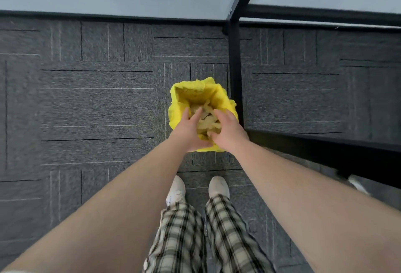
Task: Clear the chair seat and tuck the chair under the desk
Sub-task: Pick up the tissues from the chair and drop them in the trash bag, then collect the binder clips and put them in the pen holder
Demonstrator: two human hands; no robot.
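A small bin lined with a yellow bag (182,94) stands on the carpet in front of my feet. Pale crumpled scraps (207,118) lie or fall inside it, blurred. My left hand (191,131) and my right hand (227,133) are held close together over the bin's near rim, fingers spread and curled toward each other. The scraps sit between and just below my fingers; I cannot tell whether I still touch them. No chair is in view.
A black metal frame post (235,73) stands right beside the bin, with a dark rail (325,142) running off to the right. A grey wall with black skirting (108,16) closes the far side. Grey carpet tiles (97,103) cover the floor.
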